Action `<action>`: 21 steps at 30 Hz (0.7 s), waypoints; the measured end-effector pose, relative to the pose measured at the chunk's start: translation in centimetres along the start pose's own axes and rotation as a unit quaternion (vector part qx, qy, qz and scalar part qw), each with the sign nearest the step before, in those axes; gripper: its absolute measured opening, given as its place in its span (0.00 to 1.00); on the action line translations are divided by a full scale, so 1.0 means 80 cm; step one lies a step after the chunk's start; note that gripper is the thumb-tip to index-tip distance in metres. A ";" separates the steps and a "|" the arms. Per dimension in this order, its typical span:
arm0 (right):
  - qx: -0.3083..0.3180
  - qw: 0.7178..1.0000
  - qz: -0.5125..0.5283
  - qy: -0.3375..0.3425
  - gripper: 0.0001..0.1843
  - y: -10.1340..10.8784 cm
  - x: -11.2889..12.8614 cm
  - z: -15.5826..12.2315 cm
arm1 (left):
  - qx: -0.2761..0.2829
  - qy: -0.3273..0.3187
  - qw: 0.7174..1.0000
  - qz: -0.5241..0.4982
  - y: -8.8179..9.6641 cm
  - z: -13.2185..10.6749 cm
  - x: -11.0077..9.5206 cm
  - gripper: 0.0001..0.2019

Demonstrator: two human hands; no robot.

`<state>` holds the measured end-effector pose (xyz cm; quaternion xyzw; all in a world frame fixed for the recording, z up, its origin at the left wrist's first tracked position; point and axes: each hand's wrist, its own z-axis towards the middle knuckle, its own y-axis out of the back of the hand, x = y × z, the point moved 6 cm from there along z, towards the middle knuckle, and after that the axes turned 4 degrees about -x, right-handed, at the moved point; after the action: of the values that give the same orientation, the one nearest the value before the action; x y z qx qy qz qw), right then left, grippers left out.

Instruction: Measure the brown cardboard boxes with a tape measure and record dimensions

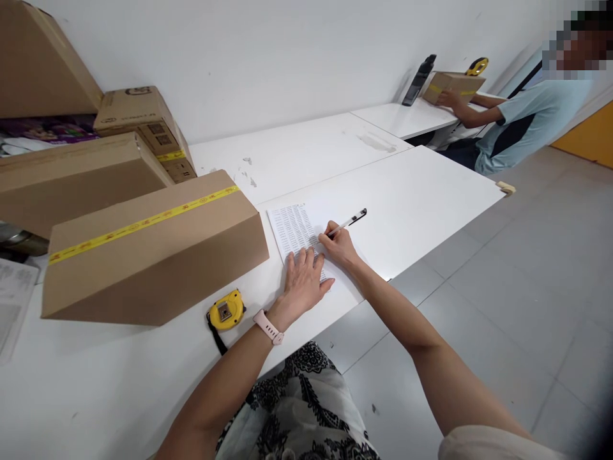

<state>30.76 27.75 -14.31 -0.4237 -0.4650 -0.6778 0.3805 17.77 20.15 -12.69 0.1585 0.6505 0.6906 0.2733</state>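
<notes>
A printed sheet of paper [293, 229] lies on the white table [412, 198] in front of me. My left hand [303, 281] lies flat on the sheet's near end, fingers stretched out, a pink watch on the wrist. My right hand [339, 245] is closed on a pen [348, 222], its tip down on the paper. A yellow tape measure [226, 311] sits on the table just left of my left wrist. A long cardboard box [153, 252] sealed with yellow tape lies left of the sheet.
More cardboard boxes [143, 124] are stacked at the far left against the wall. At the far right another person [522, 118] holds a small box [453, 86] on a further table, beside a dark bottle [419, 80]. Grey tiled floor lies to the right.
</notes>
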 end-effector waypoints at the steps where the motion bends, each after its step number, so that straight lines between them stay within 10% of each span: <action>1: -0.002 1.000 0.000 0.000 0.10 0.000 0.000 0.000 | -0.001 0.000 1.000 0.002 0.000 0.000 0.000 0.30; 21: -0.002 1.000 -0.010 -0.002 0.10 0.002 0.003 -0.002 | 0.003 0.003 1.000 -0.017 0.002 0.000 0.000 0.29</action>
<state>30.79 27.56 -14.08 -0.4211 -0.4691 -0.6814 0.3720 17.74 20.12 -12.56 0.1461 0.6557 0.6847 0.2827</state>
